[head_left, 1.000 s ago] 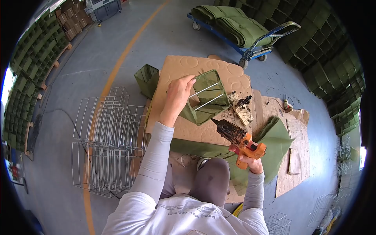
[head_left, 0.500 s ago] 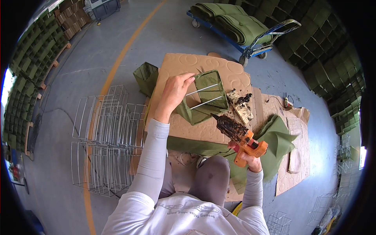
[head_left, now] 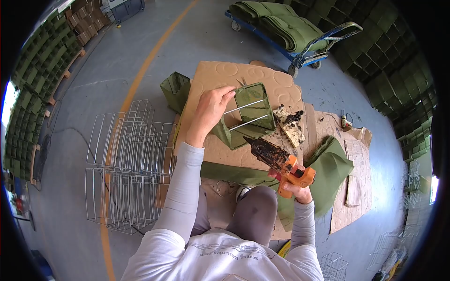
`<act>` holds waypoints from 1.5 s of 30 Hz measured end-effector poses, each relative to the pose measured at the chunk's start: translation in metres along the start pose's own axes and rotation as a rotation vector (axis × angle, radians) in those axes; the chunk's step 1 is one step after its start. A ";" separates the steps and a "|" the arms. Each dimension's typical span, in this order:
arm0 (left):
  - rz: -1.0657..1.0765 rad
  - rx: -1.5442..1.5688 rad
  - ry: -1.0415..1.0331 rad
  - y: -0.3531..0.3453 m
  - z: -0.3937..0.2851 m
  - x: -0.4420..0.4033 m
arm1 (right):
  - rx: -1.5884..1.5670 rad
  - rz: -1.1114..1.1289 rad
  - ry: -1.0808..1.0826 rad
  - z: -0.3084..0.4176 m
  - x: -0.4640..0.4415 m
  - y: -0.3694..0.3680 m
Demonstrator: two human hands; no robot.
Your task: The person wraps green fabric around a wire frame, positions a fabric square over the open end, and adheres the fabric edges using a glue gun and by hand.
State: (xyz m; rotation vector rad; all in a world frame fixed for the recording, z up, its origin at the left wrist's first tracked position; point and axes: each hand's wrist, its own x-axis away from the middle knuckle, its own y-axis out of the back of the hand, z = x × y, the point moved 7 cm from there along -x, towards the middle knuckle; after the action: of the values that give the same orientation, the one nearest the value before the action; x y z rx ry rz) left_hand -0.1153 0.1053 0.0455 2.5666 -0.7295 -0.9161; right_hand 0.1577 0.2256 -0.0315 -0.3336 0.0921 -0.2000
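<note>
My left hand (head_left: 213, 107) is closed on the upper left edge of a green fabric box (head_left: 253, 93), which rests tilted on the cardboard-covered table. Two thin metal rods of a wire frame cross the box's open side. My right hand (head_left: 299, 188) grips an orange glue gun (head_left: 280, 164), its front crusted with dark glue. The nozzle points up and left, close to the box's lower edge. Right of the box lies a pale block (head_left: 294, 132) smeared with black glue. Green fabric (head_left: 328, 166) hangs beyond my right hand.
Stacked wire frames (head_left: 133, 164) stand on the floor at left. Another green box (head_left: 176, 89) sits at the table's (head_left: 213, 75) left corner. A blue cart (head_left: 286, 54) carries folded green fabric at the back. Green boxes (head_left: 42, 75) are piled along both sides.
The glue gun in my right hand has moved slightly left, bringing its nozzle toward the box's lower edge. My left hand keeps its hold on the box.
</note>
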 end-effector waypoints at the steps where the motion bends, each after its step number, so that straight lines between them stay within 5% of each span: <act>1: 0.027 0.002 0.024 -0.001 0.000 0.000 | 0.001 -0.001 -0.001 0.000 0.000 0.001; 19: 0.031 -0.051 0.004 -0.003 0.005 0.001 | -0.007 0.056 -0.028 -0.015 0.002 0.002; 21: 0.035 -0.052 0.014 -0.004 0.007 0.001 | 0.255 0.149 0.067 -0.011 -0.001 0.001; 27: 0.042 -0.038 0.013 -0.004 0.009 0.001 | 0.393 0.105 0.006 -0.010 0.005 -0.003; 45: 0.036 -0.043 -0.013 -0.004 0.004 0.004 | 0.308 0.059 -0.008 -0.009 0.000 -0.012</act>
State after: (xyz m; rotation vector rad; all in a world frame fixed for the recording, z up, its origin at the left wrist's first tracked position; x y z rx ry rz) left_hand -0.1137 0.1063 0.0387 2.5046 -0.7485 -0.9273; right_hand 0.1543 0.2118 -0.0360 -0.0251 0.0620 -0.1514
